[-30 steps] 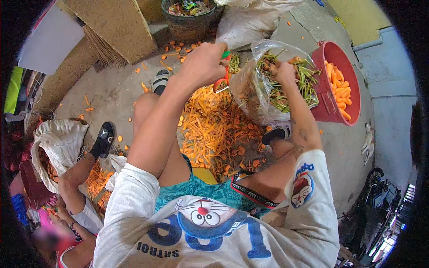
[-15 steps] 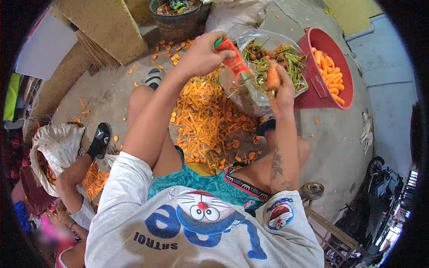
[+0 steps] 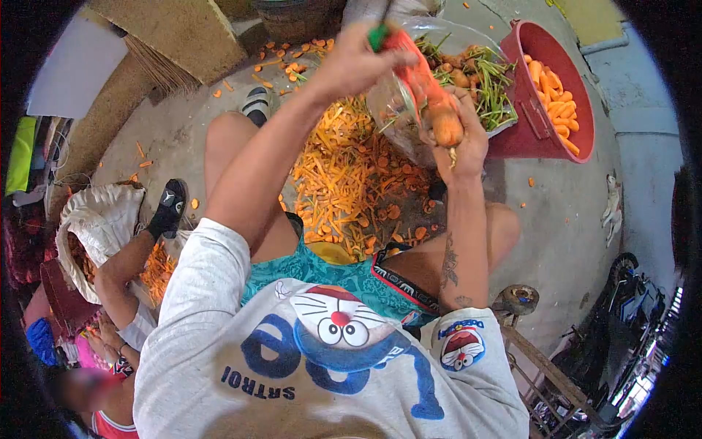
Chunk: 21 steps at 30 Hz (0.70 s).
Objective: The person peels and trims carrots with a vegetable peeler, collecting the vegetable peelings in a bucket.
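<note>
My left hand (image 3: pixel 362 62) is closed around a red peeler (image 3: pixel 414 69) with a green end, both smeared by motion. The peeler reaches across to an orange carrot (image 3: pixel 447 130), its thin root tip pointing toward me. My right hand (image 3: pixel 468 143) grips this carrot from the side. Just beyond my hands, a clear plastic bag (image 3: pixel 391 95) holds carrots with cut green stems (image 3: pixel 491 80). Orange peelings and slices (image 3: pixel 333 175) are heaped on the floor between my legs.
A red bucket (image 3: pixel 521 110) of peeled carrots (image 3: pixel 559 106) leans to the right of the bag. At left lie a white sack (image 3: pixel 102 219) and another person's leg (image 3: pixel 121 274). A dark bin (image 3: pixel 296 18) stands behind; a wooden frame (image 3: pixel 545 366) is at lower right.
My left hand has moved up and right, bringing the peeler over the carrot. My right hand has turned the carrot so its tip faces me more. The view has shifted slightly.
</note>
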Tool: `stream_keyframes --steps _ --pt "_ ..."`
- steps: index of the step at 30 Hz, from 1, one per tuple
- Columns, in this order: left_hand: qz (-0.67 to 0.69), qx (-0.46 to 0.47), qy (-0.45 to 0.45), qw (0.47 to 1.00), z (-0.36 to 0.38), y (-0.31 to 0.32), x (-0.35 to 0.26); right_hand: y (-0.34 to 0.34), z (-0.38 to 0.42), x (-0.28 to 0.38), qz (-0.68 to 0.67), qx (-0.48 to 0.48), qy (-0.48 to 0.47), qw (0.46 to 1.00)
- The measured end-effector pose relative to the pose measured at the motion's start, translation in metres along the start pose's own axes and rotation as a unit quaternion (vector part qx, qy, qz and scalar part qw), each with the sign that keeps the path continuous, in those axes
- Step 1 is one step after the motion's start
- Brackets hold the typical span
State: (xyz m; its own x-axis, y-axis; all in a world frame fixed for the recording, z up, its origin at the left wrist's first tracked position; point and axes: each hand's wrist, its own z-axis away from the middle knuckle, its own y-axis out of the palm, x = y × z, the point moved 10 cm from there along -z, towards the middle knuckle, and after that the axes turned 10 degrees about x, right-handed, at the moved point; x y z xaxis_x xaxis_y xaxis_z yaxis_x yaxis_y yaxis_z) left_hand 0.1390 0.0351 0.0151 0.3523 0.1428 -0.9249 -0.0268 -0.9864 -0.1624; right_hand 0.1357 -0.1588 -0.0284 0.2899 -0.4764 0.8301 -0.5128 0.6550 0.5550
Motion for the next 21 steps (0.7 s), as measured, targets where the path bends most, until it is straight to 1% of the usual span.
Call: stream_keyframes --steps 1,2,3,4,5,6,7,9,10,11,12,13,14,15,16,17,18,19,21 --pt "-0.021 -0.045 -0.001 0.999 0.000 -0.018 -0.001 0.015 0.004 0.008 -0.017 0.003 0.008 1.000" --pt "-0.013 -0.095 -0.056 0.994 0.003 -0.038 0.008 0.024 0.005 0.011 -0.033 0.009 0.015 0.999" --pt "-0.015 -0.094 -0.055 0.994 0.004 -0.037 0.008 0.013 0.005 0.010 -0.033 0.009 0.014 0.999" --pt "-0.003 -0.100 -0.065 0.993 0.006 -0.034 0.008 0.004 0.002 0.002 -0.083 0.072 0.036 0.993" --pt "0.009 -0.106 -0.075 0.992 0.009 -0.029 0.009 0.014 0.001 0.000 -0.132 0.134 0.058 0.980" --pt "0.008 -0.081 -0.049 0.995 0.011 -0.008 0.006 -0.002 0.002 -0.005 -0.103 0.074 0.069 0.990" --pt "0.008 -0.079 -0.049 0.996 0.013 0.001 0.002 0.009 0.001 -0.006 -0.104 0.072 0.068 0.990" --pt "-0.008 0.015 0.065 0.998 0.011 0.028 -0.027 0.006 0.001 0.010 0.010 -0.037 -0.014 0.999" --pt "-0.051 -0.052 0.021 0.997 0.009 0.008 -0.019 0.005 0.005 0.010 0.009 -0.041 -0.010 0.999" --pt "-0.049 -0.053 0.017 0.997 0.008 -0.005 -0.009 0.010 0.007 0.008 -0.008 -0.013 0.010 1.000" --pt "0.002 -0.091 -0.026 0.995 0.008 -0.032 0.010 0.016 0.006 0.006 -0.026 0.018 0.026 0.999" --pt "0.052 -0.127 -0.068 0.988 0.008 -0.047 0.017 0.015 0.007 0.008 -0.027 0.020 0.023 0.999" --pt "0.090 -0.146 -0.050 0.984 0.011 -0.045 0.015 0.015 0.009 0.005 -0.049 0.027 0.045 0.997" --pt "0.089 -0.146 -0.047 0.984 0.013 -0.033 0.015 0.015 0.009 0.002 -0.070 0.034 0.068 0.995" --pt "0.027 -0.118 0.002 0.993 0.017 -0.007 -0.009 0.015 0.007 0.000 -0.070 0.033 0.066 0.995" --pt "-0.035 -0.090 0.050 0.994 0.019 0.010 -0.026 0.008 0.006 0.001 -0.056 -0.007 0.046 0.997" --pt "-0.035 -0.090 0.050 0.994 0.015 0.005 -0.026 0.000 0.005 0.003 -0.040 -0.046 0.026 0.998" --pt "-0.022 -0.099 0.023 0.995 0.011 -0.007 -0.019 0.001 0.006 0.005 -0.039 -0.048 0.028 0.998" --pt "0.003 -0.121 -0.038 0.992 0.009 -0.032 0.003 0.024 0.010 0.011 -0.019 0.042 0.040 0.998"
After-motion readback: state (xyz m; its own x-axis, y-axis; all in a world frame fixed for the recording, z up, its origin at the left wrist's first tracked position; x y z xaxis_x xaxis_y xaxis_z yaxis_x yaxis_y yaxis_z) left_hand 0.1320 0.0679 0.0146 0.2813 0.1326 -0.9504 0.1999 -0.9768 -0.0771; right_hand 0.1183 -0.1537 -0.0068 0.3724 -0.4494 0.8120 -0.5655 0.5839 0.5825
